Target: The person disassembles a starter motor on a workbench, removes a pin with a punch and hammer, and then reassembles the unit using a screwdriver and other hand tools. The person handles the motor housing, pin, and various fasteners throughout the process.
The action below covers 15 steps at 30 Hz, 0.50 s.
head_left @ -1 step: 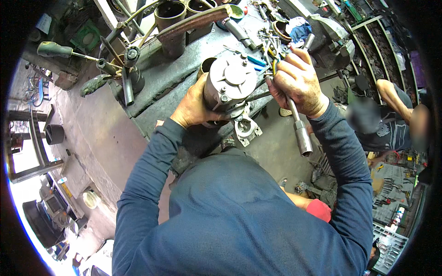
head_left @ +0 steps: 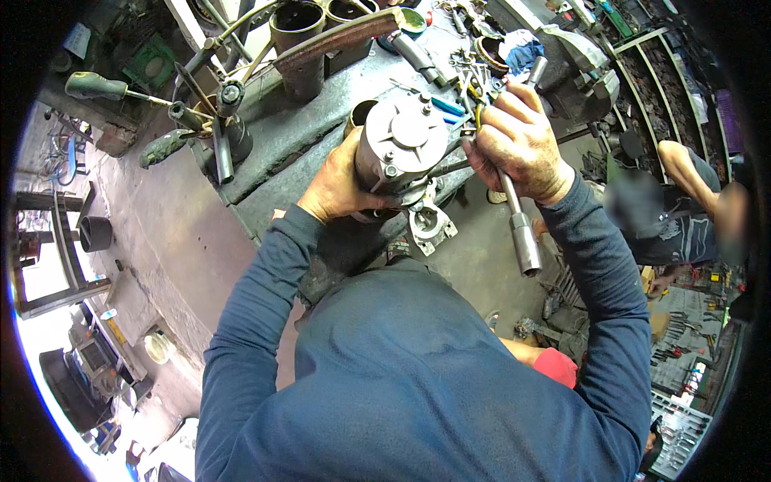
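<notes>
My left hand is wrapped around the side of a grey metal starter motor, which stands end-up at the near edge of the workbench. Its round end cap with small bolts faces up, and a cast bracket with a round opening sticks out on the near side. My right hand is closed in a fist around a steel T-handle socket wrench. One socket end of its crossbar points down toward me, the other up and away. Its dark shank reaches left to the motor's side; where it meets the motor is hidden.
Pliers and loose tools lie on the workbench beyond the motor. Metal cylinders stand behind a rusty bar. Screwdrivers and tools stick out at the left. Another person is at the right; a red sleeve shows below.
The wrench's near socket end has swung very slightly left and down with my right hand. My left hand and the starter motor stay in place.
</notes>
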Motion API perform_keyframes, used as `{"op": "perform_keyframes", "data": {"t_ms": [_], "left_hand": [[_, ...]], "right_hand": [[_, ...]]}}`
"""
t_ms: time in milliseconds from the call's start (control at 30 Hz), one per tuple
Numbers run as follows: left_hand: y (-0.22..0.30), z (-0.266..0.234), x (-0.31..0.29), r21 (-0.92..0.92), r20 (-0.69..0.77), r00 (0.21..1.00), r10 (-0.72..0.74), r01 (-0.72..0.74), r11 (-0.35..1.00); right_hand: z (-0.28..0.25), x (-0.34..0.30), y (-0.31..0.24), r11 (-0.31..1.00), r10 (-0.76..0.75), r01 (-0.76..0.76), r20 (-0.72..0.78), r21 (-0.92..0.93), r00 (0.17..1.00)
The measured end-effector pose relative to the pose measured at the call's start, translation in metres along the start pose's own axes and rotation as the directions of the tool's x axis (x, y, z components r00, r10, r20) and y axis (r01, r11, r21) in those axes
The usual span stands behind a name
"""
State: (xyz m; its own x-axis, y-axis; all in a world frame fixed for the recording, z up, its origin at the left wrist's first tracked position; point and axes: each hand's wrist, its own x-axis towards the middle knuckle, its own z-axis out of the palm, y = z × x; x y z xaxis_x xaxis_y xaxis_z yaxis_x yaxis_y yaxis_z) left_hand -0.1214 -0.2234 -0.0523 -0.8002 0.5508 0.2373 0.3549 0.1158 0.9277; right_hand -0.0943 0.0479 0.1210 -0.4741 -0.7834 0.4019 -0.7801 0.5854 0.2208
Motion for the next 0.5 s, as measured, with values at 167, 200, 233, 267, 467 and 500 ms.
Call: {"op": "perform_keyframes", "data": {"t_ms": [167,200,233,267,467,500], "left_hand": [[-0.009,0.021,-0.013,-0.072,-0.215,0.977,0.010,-0.026,0.997],[-0.012,0.029,-0.017,-0.118,-0.265,0.964,-0.003,-0.029,0.993],[-0.011,0.035,-0.021,-0.085,-0.285,0.954,0.093,-0.122,0.989],[-0.012,0.037,-0.029,-0.119,-0.277,0.958,0.071,-0.108,0.987],[-0.061,0.036,-0.075,-0.237,-0.037,0.988,-0.151,0.138,0.962],[-0.062,0.039,-0.076,-0.510,0.002,0.976,-0.220,0.190,0.839]], "right_hand": [[0.014,0.011,-0.006,0.962,0.258,-0.249,0.072,-0.109,0.963],[0.015,0.013,-0.007,0.966,0.238,-0.231,0.056,-0.113,0.970],[0.015,0.014,-0.008,0.969,0.223,-0.216,0.043,-0.119,0.974],[0.014,0.015,-0.010,0.971,0.210,-0.204,0.029,-0.127,0.977],[0.017,0.023,-0.017,0.979,0.202,-0.201,-0.051,0.033,0.978],[0.028,0.021,-0.014,0.982,0.178,-0.170,-0.105,0.077,0.978]]}}
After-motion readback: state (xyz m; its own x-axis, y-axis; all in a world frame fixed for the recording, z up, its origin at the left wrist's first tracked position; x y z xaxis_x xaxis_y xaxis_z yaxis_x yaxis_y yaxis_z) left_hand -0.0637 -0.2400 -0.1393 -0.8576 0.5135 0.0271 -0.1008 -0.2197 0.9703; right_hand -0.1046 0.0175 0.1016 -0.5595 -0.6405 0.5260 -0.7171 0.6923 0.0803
